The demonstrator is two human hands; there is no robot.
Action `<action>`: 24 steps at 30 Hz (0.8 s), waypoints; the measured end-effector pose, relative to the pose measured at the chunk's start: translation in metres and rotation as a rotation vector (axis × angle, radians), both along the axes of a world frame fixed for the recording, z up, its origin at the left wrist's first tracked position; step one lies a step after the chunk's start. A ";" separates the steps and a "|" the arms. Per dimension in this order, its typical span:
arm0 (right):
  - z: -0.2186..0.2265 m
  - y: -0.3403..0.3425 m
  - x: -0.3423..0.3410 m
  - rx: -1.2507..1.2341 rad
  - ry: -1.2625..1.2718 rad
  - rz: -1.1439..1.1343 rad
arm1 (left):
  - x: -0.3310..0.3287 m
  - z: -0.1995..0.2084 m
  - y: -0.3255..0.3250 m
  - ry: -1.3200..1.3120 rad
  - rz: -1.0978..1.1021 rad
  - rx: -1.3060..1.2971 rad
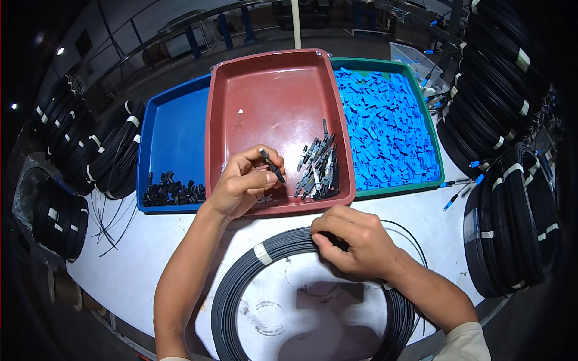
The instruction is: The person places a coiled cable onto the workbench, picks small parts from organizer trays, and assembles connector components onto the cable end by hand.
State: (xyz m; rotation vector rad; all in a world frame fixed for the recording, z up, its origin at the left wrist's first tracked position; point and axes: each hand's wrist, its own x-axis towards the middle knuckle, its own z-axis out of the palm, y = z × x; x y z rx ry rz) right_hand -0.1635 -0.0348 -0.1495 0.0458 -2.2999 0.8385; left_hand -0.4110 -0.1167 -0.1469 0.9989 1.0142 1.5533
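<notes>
- On the white desk, nearest the body: a large coil of thin black cable, taped in places with white bands. Looks springy, light for its bulk; loops likely to splay if lifted anywhere but at a taped spot.
- More taped black coils stacked at the right, others at the left.
- Behind the coil, three trays side by side: blue tray with a small heap of black parts; red tray with a pile of grey-black connector pieces; green tray full of blue plastic pieces.
- Right hand rests on the coil's upper rim, fingers curled down onto the strands; whether it pinches a cable end I cannot tell.
- Left hand over the red tray's near edge, grip closed in a fingertip pinch on one small dark connector piece, held tilted.
- Connector piece: tiny, rigid, light, probably smooth plastic; easy to drop. Best held by its mid-body, as now, leaving the ends free.
</notes>
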 end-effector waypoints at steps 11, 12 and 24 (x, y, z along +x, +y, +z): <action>0.008 -0.004 0.004 -0.033 0.055 -0.028 | 0.048 0.005 -0.046 0.478 0.267 0.300; 0.007 -0.004 0.003 -0.037 0.070 -0.014 | 0.054 0.005 -0.050 0.475 0.269 0.302; 0.001 -0.003 0.003 0.108 0.115 0.181 | 0.084 0.011 -0.074 0.845 0.320 0.197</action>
